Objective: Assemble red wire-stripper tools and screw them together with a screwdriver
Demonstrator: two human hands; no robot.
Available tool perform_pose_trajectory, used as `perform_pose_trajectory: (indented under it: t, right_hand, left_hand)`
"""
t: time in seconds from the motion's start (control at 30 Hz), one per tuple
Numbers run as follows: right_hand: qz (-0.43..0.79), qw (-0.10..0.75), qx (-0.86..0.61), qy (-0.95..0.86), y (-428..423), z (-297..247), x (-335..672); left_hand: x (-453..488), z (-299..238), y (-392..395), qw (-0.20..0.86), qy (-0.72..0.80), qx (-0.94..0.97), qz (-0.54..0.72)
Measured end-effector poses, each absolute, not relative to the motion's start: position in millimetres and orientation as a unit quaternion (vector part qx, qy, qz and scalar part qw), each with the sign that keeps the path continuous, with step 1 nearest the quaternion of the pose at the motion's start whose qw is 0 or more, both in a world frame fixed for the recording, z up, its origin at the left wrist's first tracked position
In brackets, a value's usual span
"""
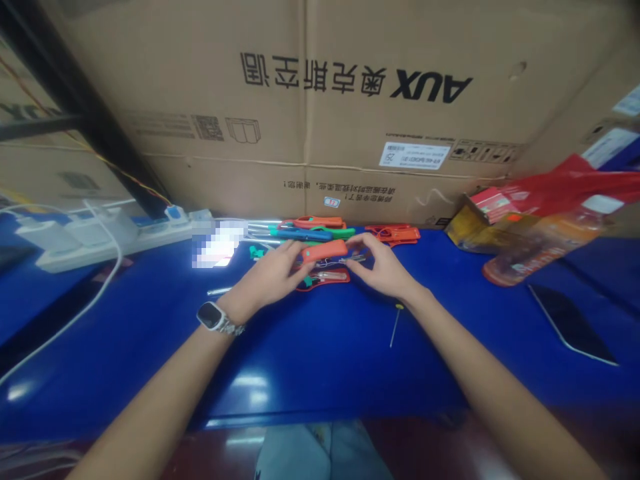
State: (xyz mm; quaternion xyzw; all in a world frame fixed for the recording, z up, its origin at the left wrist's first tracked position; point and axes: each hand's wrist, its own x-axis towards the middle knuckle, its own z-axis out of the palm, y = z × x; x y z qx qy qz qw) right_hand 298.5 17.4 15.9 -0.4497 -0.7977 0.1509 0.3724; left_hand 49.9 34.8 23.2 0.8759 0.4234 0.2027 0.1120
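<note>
An orange lighter casing (325, 251) lies between my two hands, above the blue table. My left hand (267, 273), with a watch at its wrist, is closed on the casing's left end. The fingers of my right hand (383, 265) curl at its right end, around a small greyish part (357, 259) with a thin wire. Just below is another open orange casing half (333, 275) with a clear insert and a green piece. Behind my hands lie long-necked lighters with blue (305, 234), orange (320, 221) and green handles, their metal tubes pointing left.
More orange casings (400, 234) lie behind my right hand. A yellow-topped thin screwdriver (397, 325) is nearby. At right are a drink bottle (550, 243), a phone (573, 325) and a small yellow box (467, 227). A power strip (120, 237) and bright screen (220, 245) stand left; a carton (200, 80) backs the table.
</note>
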Motion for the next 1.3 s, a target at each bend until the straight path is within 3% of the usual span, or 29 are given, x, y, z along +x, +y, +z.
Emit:
perform_pose_trajectory:
  t: [0.13,0.57,0.9,1.1,1.3]
  right_hand:
    - [0.184,0.271,-0.480,-0.814,16,7,302]
    - [0.221,0.277,-0.443,-0.823,19,7,300]
    - [0.112,0.179,-0.468,-0.858,11,17,297]
    - [0.122,0.200,-0.472,-0.850,14,13,292]
    - [-0.023,0.092,-0.471,-0.877,1,25,282]
  left_hand:
    - [57,14,28,0.124,0.459,0.855,0.208]
    - [53,-1,40,0.264,0.435,0.837,0.203]
    - [55,0,40,0.289,0.446,0.818,0.218]
    - [56,1,41,0.297,0.451,0.813,0.217]
    - [56,0,41,0.314,0.443,0.810,0.223]
